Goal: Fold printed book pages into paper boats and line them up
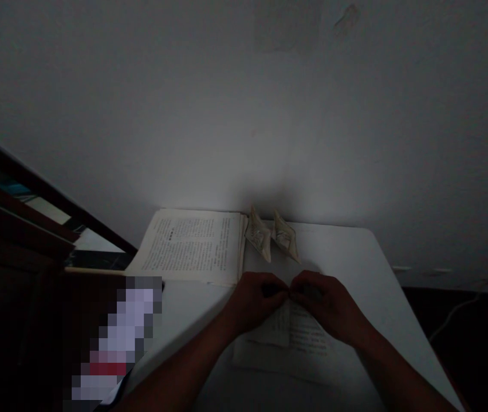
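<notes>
A sheet of printed paper, partly folded, lies on the white table in front of me. At its top edge my left hand and my right hand meet, thumbs and forefingers pinching the paper almost tip to tip. The hands cover much of the sheet's upper part. Just beyond them stand two folded paper boats, side by side and close together, made of printed paper. Left of the boats lies a stack of printed pages.
The white table stands against a grey wall. A pixelated, pale, phone-like shape is at the table's left edge. Dark wooden furniture rises at the left. A thin cable runs beyond the table's right edge.
</notes>
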{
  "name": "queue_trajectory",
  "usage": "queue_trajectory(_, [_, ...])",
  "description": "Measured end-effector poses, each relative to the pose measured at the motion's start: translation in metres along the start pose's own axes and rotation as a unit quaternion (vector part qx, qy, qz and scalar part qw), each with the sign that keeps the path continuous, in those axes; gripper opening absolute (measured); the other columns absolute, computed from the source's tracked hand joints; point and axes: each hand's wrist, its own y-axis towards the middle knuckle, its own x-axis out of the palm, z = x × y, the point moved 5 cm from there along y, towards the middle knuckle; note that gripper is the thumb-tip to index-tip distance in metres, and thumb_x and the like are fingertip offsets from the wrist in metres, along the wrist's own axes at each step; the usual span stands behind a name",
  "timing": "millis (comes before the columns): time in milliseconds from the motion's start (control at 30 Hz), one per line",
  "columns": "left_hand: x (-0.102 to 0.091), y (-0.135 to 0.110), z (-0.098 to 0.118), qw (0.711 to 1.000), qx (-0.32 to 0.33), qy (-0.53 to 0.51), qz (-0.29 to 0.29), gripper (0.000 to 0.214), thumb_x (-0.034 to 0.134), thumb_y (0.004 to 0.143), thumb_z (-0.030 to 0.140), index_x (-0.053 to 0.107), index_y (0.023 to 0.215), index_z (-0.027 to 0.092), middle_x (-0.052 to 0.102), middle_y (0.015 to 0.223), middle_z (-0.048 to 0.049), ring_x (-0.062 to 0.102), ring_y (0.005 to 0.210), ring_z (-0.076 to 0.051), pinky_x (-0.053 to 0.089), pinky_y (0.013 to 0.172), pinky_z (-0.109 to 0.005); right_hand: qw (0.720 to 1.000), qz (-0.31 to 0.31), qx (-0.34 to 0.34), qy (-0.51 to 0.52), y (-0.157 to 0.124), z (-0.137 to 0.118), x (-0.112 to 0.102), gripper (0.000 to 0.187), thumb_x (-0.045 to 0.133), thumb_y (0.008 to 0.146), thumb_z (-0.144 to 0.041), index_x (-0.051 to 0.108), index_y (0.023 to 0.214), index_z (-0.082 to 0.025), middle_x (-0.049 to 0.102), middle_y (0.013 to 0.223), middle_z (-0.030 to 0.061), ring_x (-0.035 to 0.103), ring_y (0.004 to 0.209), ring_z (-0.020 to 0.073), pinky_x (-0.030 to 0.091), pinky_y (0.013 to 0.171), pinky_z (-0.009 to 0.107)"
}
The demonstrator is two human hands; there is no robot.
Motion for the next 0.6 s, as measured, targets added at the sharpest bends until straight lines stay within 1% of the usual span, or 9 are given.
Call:
queue_trajectory(67, [-0.0026,-0.0021,0.0025,1.0,0.01,-0.006,0.014,0.012,0.06,0.075,0.016,0.071,0.08,0.018,0.071,0.075,0.0005,0.064,0.07,-0.013,0.048,0.066,-0.023,0.999,0.018,-0.03,-0.024,-0.0014,-0.0051,-0.0014,0.009,0.056,0.081,-0.028,0.062,0.078,-0.022,0.065,0.077,0.0009,0.06,0.076,0.0174,0.047,0.07,0.03])
queue_trajectory(133, [-0.0056,-0.0041,0.0056,0.999,0.019,-0.016,0.034,0.011,0.06,0.074,0.015,0.071,0.079,0.017,0.07,0.074,0.0002,0.063,0.069,-0.013,0.047,0.065,-0.022,0.999,0.029,-0.035,-0.027,-0.0024,-0.0071,-0.0019,0.008,0.057,0.081,-0.028,0.063,0.081,-0.023,0.066,0.079,0.0012,0.06,0.077,0.0175,0.048,0.071,0.031])
queue_trajectory(233, [-0.0073,-0.0063,0.0082,0.998,0.02,-0.033,0.049,0.01,0.06,0.074,0.015,0.07,0.077,0.016,0.07,0.073,-0.0005,0.063,0.067,-0.013,0.048,0.063,-0.022,0.999,0.026,-0.021,-0.016,-0.0036,-0.0061,-0.0007,0.01,0.059,0.08,-0.029,0.065,0.085,-0.024,0.067,0.081,0.0006,0.061,0.078,0.0171,0.048,0.072,0.03])
queue_trajectory(433, [-0.0057,-0.0078,0.0041,0.998,0.028,-0.026,0.045,0.007,0.063,0.074,0.018,0.069,0.077,0.017,0.069,0.073,-0.0001,0.063,0.068,-0.013,0.049,0.065,-0.023,0.998,0.05,-0.026,0.037,-0.0049,-0.0054,-0.0009,0.01,0.062,0.078,-0.031,0.069,0.076,-0.024,0.067,0.069,-0.0002,0.062,0.066,0.0156,0.05,0.062,0.027])
queue_trajectory(600, [-0.0101,-0.0093,0.003,0.997,0.055,0.003,0.059,0.007,0.065,0.073,0.018,0.071,0.076,0.019,0.07,0.072,0.0009,0.063,0.067,-0.013,0.049,0.065,-0.023,0.998,0.037,0.008,0.046,-0.0042,-0.002,0.0011,0.01,0.062,0.077,-0.03,0.07,0.078,-0.024,0.071,0.076,0.0001,0.066,0.071,0.0172,0.052,0.066,0.027])
